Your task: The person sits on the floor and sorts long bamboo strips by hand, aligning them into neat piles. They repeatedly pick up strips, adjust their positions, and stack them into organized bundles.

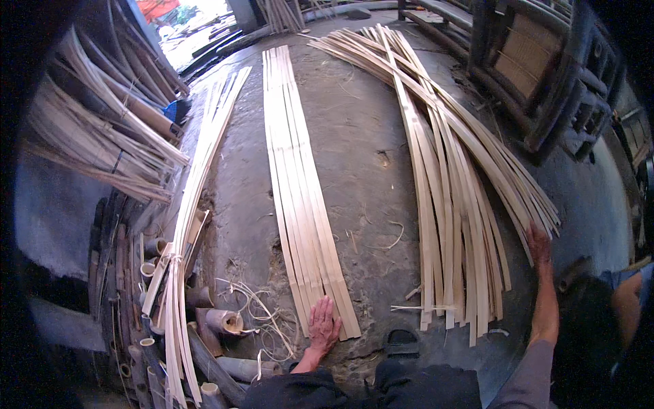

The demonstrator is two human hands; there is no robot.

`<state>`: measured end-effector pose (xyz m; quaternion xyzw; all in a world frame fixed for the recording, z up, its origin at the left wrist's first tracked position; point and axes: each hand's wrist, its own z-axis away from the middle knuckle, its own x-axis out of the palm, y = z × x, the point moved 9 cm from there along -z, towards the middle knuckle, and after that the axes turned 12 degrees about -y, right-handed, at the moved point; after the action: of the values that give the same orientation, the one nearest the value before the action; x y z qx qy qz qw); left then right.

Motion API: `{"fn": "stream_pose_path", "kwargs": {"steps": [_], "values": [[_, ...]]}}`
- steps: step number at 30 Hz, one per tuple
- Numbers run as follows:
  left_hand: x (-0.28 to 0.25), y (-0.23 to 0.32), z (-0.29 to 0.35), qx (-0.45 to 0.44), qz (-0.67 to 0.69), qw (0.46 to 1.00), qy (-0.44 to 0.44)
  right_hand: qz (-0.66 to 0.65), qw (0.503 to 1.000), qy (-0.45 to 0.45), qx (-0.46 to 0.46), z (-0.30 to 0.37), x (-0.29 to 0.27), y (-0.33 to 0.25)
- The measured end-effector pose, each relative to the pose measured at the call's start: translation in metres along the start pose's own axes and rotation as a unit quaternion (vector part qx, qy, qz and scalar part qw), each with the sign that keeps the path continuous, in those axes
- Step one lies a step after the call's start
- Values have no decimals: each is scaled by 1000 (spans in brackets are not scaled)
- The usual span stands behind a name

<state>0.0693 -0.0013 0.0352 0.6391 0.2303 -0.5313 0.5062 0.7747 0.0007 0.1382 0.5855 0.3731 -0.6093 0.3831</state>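
A flat row of several pale bamboo strips [300,184] lies side by side on the floor, running away from me. My left hand [325,323] rests palm down on the near end of this row, fingers stretched out. To the right, a large loose pile of bamboo strips [443,204] fans out, its strips crossing each other. My right hand [538,242] reaches to the near ends of the outermost strips there and appears closed around them; its fingertips are partly hidden.
A tied bundle of strips [176,266] lies left, beside cut bamboo tubes [223,321]. Curly shavings [262,310] are near my left hand. More strips [102,136] lean at the far left. Bamboo furniture [545,75] stands far right. A person's bare limb [627,303] shows at the right edge.
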Motion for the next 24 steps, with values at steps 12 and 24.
{"fn": "stream_pose_path", "kwargs": {"steps": [12, 24], "values": [[0, -6, 5, -16, -31, 999, 15, -336, 881, -152, -295, 98, 91, -444], [7, -6, -4, -10, -25, 999, 23, -497, 830, -210, -139, 134, 151, -525]]}}
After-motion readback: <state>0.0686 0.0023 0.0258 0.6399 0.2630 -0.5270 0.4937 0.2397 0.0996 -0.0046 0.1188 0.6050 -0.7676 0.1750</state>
